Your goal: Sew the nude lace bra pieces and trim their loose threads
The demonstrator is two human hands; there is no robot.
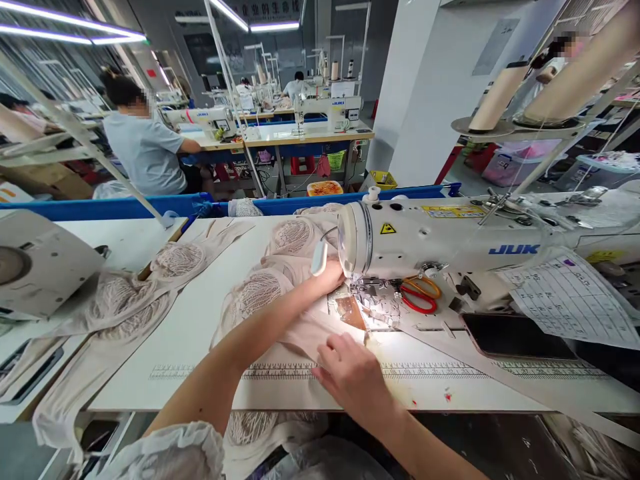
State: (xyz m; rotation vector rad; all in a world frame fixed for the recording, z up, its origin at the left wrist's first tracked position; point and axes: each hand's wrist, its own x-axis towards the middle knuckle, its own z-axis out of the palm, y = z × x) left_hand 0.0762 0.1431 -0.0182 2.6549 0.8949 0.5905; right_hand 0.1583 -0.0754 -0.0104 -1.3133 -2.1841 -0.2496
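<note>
the beige garment (310,333) lies on the white table (187,333), just beside the needle area of the sewing machine (420,240). the person's left hand (331,275) reaches over it to the machine head; the fingers are partly hidden from me, so i cannot tell if they grip. the right hand (350,373) is at the near part of the same cloth, with fingers bent; whether it pinches the cloth, i cannot tell. to the right lie scissors (419,300) and a dark phone (517,335).
</note>
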